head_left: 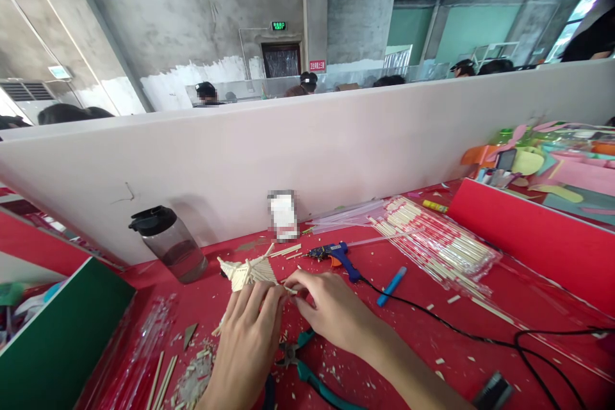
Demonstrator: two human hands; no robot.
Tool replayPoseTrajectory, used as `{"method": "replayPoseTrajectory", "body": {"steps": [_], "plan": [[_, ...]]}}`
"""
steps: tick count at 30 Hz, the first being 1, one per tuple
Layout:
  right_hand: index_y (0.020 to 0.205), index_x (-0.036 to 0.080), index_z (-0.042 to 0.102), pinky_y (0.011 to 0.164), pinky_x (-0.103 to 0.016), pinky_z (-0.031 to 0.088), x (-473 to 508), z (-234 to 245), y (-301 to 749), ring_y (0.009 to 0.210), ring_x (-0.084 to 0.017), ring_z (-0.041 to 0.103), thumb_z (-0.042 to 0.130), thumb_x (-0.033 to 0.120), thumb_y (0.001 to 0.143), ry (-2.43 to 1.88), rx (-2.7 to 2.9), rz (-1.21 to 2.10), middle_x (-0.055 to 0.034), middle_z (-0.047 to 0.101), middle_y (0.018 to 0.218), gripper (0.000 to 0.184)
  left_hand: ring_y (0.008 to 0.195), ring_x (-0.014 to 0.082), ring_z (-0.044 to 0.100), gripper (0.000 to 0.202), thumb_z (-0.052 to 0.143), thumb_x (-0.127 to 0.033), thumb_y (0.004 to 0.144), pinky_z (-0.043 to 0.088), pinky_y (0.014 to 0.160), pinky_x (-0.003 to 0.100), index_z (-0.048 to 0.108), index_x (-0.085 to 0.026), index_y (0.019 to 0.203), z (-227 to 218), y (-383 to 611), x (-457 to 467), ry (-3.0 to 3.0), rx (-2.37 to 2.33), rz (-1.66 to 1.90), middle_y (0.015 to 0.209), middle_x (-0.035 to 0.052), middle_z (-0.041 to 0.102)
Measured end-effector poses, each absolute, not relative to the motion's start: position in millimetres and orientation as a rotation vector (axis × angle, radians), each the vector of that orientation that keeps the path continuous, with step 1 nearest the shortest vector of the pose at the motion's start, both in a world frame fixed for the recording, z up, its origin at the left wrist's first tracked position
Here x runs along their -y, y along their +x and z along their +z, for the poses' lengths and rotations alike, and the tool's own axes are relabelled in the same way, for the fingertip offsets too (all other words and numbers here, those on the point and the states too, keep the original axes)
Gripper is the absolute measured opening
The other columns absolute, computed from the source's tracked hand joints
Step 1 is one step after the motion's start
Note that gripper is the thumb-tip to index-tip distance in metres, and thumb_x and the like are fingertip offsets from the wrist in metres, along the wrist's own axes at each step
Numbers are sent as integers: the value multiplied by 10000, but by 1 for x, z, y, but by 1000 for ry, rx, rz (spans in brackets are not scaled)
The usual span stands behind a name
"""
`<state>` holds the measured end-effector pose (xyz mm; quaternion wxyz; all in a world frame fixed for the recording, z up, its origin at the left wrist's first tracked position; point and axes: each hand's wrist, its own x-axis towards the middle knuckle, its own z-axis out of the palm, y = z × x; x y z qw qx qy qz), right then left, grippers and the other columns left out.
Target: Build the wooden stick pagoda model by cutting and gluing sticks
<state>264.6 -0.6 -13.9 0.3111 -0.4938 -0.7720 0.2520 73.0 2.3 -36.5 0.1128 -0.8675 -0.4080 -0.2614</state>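
Pinching a short stick (291, 291) between thumb and forefinger of the right hand (331, 307). Curling the left hand (254, 323) with fingers close together — cannot tell its grip, tips partly hidden. Just beyond it, on the red table (432, 339), can see the stick model (247, 271) — also the glue gun (340, 251) past the right hand, pliers (290, 353) between the forearms.

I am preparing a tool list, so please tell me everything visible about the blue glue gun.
The blue, plastic-looking glue gun lies on its side on the red tabletop, its dark front end pointing left in the picture. It has an orange trigger; a translucent stick extends from its rear, a black cord from its handle. No one touches it.
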Motion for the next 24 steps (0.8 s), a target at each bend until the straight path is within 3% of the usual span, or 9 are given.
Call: {"method": "replayPoseTrajectory", "body": {"steps": [5,13,24], "plan": [[1126,257,685,784,-257,492,1,-15,265,887,-195,723,574,152,930,-1311,2040,676,-35,774,970,247,908,238,561,204,479,-126,991,365,809,361,599,-206,1134,-33,72,0,-2537,1100,-715,1052,69,659],[1122,260,681,749,-240,482,1,-14,265,860,-181,725,571,141,936,-1304,2034,678,-21,777,973,247,823,233,560,132,443,-170,994,388,755,332,568,-213,992,-35,74,-3,-2526,1273,-907,890,45,646],[1108,256,682,754,-247,489,1,-14,265,876,-191,727,563,144,940,-1314,2041,675,-32,774,949,235,847,245,555,100,486,-216,992,384,768,351,579,-231,958,-29,79,-6,-2545,1409,-869,902,32,651]]}}
